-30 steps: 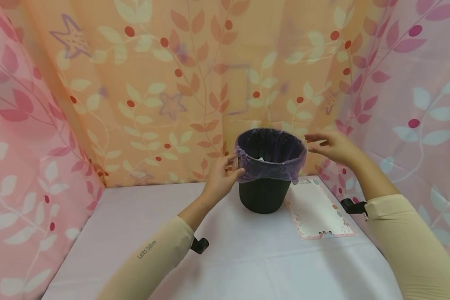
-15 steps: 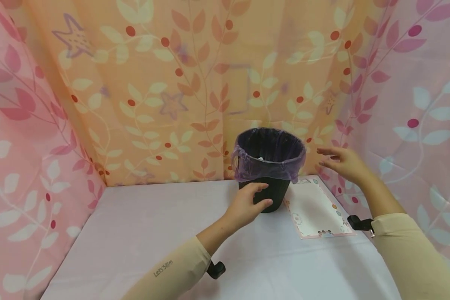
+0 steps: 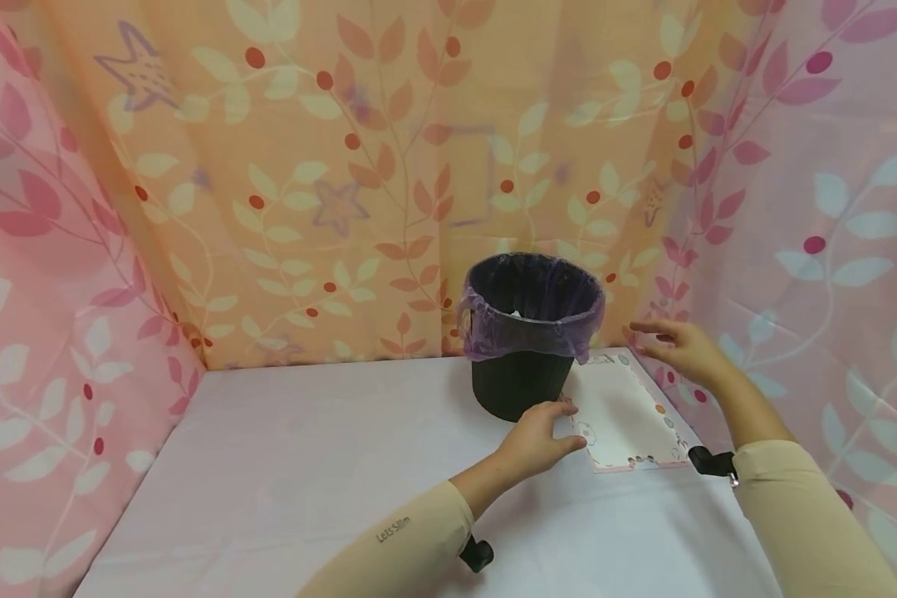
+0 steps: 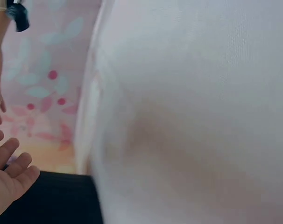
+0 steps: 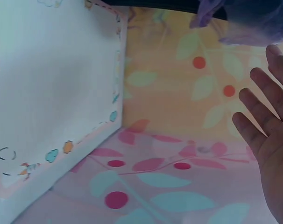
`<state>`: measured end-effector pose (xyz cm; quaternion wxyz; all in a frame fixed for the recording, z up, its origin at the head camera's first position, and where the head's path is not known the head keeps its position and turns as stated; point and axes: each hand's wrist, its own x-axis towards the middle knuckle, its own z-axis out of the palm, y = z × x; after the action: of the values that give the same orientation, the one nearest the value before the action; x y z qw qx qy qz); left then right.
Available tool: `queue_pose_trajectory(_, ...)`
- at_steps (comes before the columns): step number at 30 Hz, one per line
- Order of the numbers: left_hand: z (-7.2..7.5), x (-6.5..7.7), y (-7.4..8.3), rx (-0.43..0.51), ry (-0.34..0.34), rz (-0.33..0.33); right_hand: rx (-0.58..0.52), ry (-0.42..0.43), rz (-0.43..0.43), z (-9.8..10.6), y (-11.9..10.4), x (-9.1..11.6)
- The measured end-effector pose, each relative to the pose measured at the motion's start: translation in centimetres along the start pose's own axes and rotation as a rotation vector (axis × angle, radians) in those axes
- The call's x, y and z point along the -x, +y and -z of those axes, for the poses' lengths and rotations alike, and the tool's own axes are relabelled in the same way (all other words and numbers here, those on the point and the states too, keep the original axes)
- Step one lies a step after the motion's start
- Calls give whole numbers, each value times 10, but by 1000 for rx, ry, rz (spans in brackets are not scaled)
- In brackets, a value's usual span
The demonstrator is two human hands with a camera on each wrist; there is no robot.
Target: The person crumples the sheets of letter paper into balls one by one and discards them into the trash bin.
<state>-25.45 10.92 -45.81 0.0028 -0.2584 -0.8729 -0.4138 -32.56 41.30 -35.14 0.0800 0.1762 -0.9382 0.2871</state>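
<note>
A black trash bin stands upright at the back of the table, right of centre. A purple plastic bag lines it and folds down over the rim. Something small and white shows inside. My left hand hovers in front of the bin's base, fingers extended and holding nothing. To the right of the bin, my right hand is raised with loose, spread fingers, apart from the bag. In the right wrist view the right hand is bare, with the bag's edge beyond its fingertips.
A white sheet of paper with a decorated pink border lies right of the bin. White cloth covers the table. Leaf-patterned curtains enclose the back and both sides.
My left hand has let go of the bag's rim at the left and moved right and down past the bin's front. My right hand has drawn away rightward and lower. The bin stays put.
</note>
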Motion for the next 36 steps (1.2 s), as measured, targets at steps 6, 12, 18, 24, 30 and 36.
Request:
queue_pose_trajectory(6,-35,-15,-4,-62,-39,103,-51,-14,-2,-19,26,3)
queue_pose_trajectory(12,-59,-26,-4,-97,-20,177,-23,-45,-73,-30,45,9)
queue_pose_trajectory(18,-72,-35,-5,-90,-3,206,-56,-47,-58,-38,53,11)
queue_pose_trajectory(24,-83,-39,-9,-129,7,169,-81,-51,-68,-46,58,15)
queue_pose_trajectory(30,-89,-35,-15,-247,30,155,-77,-64,-93,-53,65,19)
queue_pose_trajectory(36,-94,-35,-16,-314,33,169,-98,-81,-105,-60,72,21)
